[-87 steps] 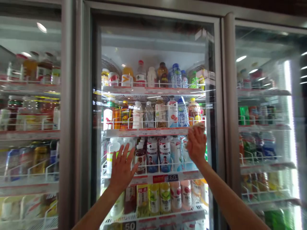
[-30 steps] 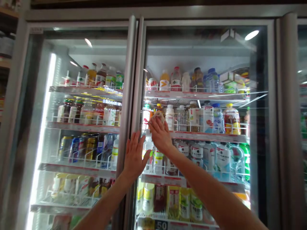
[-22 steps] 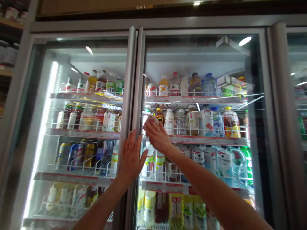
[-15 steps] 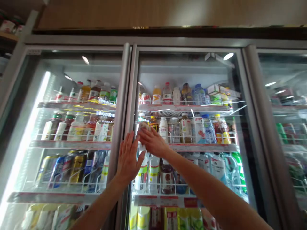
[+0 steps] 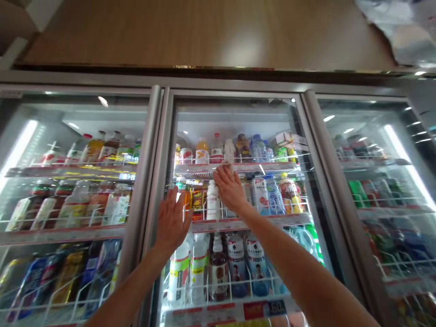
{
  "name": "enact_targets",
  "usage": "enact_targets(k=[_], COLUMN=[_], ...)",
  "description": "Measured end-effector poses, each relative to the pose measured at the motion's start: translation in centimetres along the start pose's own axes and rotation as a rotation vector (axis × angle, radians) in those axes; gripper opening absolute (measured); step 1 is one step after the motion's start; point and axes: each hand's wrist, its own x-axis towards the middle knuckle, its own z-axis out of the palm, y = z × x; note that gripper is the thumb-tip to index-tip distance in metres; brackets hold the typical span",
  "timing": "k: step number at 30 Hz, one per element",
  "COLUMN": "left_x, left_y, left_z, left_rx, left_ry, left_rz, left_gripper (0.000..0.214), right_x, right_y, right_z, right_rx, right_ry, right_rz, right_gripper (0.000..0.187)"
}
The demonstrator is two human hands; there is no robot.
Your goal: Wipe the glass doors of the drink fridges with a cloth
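My right hand [image 5: 229,185] is raised against the glass door [image 5: 235,106] of the middle fridge section. Its fingers press a small light cloth [image 5: 226,164] to the glass, and most of the cloth is hidden beneath them. Lower and to the left, my left hand [image 5: 172,222] is spread with its thumb out, close to that door's left frame [image 5: 157,181]. Nothing shows in this hand; its palm faces the glass. Behind the pane, between my hands, a white bottle [image 5: 213,202] stands on the second shelf.
Shelves of bottles and cans with wire rails fill the fridge. A left door [image 5: 81,106] and a right door [image 5: 361,113] flank the middle one. Above runs a wooden panel [image 5: 204,36]. Silvery sheeting [image 5: 405,36] hangs at the upper right.
My right hand has moved the cloth up and right across the glass, away from my left hand. The left hand stays open near the door frame. The view has shifted right and up.
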Motion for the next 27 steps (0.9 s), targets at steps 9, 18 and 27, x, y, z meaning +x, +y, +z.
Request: enact_targets(k=[9, 18, 27], left_x=[-0.2, -2.0, -2.7], left_y=[1.7, 5.1, 5.5], left_z=[1.8, 1.4, 1.8], left_rx=[0.142, 0.230, 0.245], left_ry=[-0.238, -0.346, -0.326], left_rz=[-0.135, -0.200, -0.190], left_gripper=[0.055, 0.062, 0.063], right_x=[-1.9, -4.0, -7.2], right_y=[5.1, 8.1, 7.3], right_z=[-1.1, -1.4, -0.4], right_rx=[-0.054, 0.208, 0.326], right_ry=[0.083, 0.208, 0.154], right_rz=[0.095, -0.168, -0.199], right_gripper=[0.047, 0.049, 0.054])
